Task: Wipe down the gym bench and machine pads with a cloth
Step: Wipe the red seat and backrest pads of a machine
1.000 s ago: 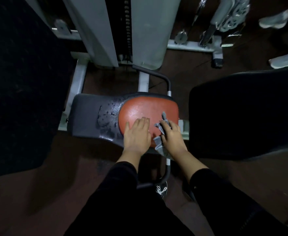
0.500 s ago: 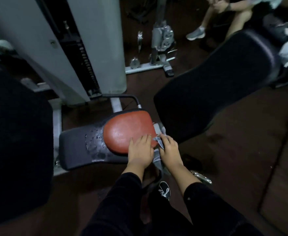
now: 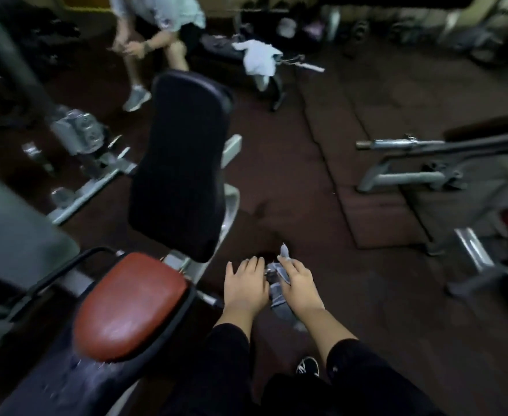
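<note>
The red seat pad (image 3: 129, 304) sits at lower left on a dark, wet-looking pad (image 3: 75, 382). A tall black back pad (image 3: 180, 163) stands behind it. Both my hands are off the seat now, hovering over the dark floor to its right. My left hand (image 3: 245, 283) is flat with fingers spread and holds nothing. My right hand (image 3: 299, 285) grips a grey cloth (image 3: 276, 283), which hangs down between the two hands. The picture is blurred by motion.
A person sits on a bench (image 3: 216, 52) at the top, with a white towel (image 3: 258, 57) beside them. A grey machine frame (image 3: 411, 175) and bar stand at right. White machine feet (image 3: 90, 187) lie at left. My shoe (image 3: 308, 366) shows below.
The view has swung to the right. Both hands have left the red seat pad and moved right over the floor, the cloth still in my right hand.
</note>
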`<state>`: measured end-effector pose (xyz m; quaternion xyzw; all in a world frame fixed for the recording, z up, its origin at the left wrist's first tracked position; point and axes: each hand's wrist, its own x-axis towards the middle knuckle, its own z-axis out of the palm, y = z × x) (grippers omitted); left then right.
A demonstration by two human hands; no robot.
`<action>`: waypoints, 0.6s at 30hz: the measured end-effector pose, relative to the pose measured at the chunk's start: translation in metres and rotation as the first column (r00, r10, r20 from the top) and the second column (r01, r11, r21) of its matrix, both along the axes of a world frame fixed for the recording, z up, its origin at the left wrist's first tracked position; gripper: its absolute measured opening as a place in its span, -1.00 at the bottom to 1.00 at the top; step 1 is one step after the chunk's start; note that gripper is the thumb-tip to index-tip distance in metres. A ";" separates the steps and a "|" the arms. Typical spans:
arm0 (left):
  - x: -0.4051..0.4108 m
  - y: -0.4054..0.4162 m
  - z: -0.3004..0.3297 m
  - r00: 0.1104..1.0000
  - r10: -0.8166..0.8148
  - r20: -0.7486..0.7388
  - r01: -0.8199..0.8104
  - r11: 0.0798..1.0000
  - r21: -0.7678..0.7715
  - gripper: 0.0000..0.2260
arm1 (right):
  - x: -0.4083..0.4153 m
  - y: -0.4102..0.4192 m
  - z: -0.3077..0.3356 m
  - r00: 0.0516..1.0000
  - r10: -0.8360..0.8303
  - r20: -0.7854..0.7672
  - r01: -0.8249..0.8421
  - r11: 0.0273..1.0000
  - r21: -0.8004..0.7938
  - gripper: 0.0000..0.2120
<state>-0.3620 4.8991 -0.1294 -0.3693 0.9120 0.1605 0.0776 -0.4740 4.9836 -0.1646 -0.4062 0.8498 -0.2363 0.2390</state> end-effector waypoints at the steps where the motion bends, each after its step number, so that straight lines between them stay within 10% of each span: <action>1: -0.017 0.010 0.002 0.999 -0.052 -0.004 0.052 0.999 0.003 -0.53 | -0.013 0.016 0.002 0.998 -0.059 -0.016 0.059 0.998 -0.008 -0.56; 18: -0.307 0.266 0.015 0.791 -0.611 -0.024 0.611 0.791 0.012 -0.54 | -0.222 0.325 0.027 0.741 -0.671 0.036 0.672 0.738 -0.065 -0.63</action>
